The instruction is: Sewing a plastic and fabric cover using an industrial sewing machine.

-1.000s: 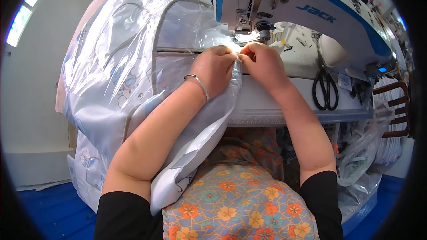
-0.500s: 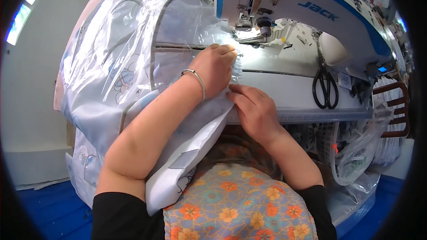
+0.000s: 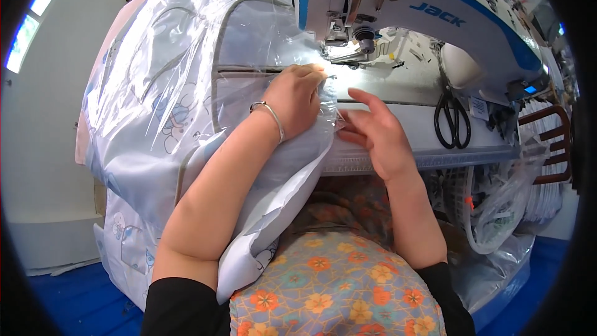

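Fabric (image 3: 202,109) slants lengthwise from sewing machine (image 3: 476,28) toward lap (image 3: 339,289), grip released in right hand (image 3: 380,135), indiscernible in left hand (image 3: 291,102).

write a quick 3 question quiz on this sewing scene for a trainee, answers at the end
1. Multiple choice: what does the left hand rest on? a) the wooden chair b) the shiny pale material c) the floral apron
2. True or false: the black scissors lie to the right of the right hand.
3. Fill in: the silver bracelet is on the ____ wrist.

Key: 1 b; 2 true; 3 left
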